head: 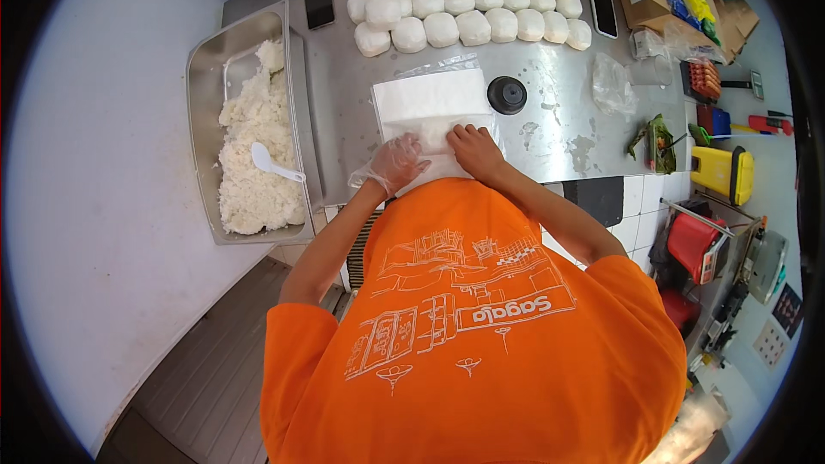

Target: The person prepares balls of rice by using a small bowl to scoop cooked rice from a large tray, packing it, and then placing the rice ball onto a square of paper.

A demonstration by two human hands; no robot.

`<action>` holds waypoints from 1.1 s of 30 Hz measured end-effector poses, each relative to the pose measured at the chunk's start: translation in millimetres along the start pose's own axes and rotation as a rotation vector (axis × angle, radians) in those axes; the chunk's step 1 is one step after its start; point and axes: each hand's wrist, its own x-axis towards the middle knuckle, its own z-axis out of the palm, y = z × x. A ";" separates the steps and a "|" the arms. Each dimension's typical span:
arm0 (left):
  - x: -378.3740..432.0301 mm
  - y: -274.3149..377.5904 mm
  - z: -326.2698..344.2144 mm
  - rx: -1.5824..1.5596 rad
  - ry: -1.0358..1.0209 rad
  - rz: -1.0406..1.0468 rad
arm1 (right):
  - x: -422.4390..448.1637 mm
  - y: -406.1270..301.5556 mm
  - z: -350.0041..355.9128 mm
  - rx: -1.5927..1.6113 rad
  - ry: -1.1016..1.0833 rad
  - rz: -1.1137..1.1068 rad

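Before me on the steel table lies a stack of white wrapping paper [430,91], with clear plastic showing around its edges. The near part of the top sheet is folded over a low bulge; what lies under it is hidden. My left hand [398,158], in a clear plastic glove, grips the left side of this fold with curled fingers. Bare, my right hand [475,151] holds the fold's right side, fingertips bent over the paper. A black round plastic mould or cup [507,95] stands just beyond my right hand. Several white wrapped packets [474,29] sit in rows at the far side.
At left, a deep steel pan [201,135] holds cooked white rice [251,122] and a white plastic spoon [271,164]. Two phones, one dark [318,2] and one white-edged [602,10], flank the packets. A plastic bag [612,85] and leaf-lined food container [662,148] lie right.
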 end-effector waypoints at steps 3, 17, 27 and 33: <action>-7.5 -5.5 15.0 -0.125 -0.002 -0.228 | 6.6 13.9 6.1 0.169 -0.017 0.081; 89.1 -31.4 8.6 0.078 -0.272 -0.594 | 60.9 13.6 -13.3 -0.116 0.190 0.238; 14.0 -16.0 39.4 -0.132 -0.130 -0.460 | 29.4 3.7 -0.2 0.355 0.030 0.312; 20.9 33.2 -4.4 -0.740 0.025 -0.672 | 11.4 -15.4 9.0 0.655 0.182 0.460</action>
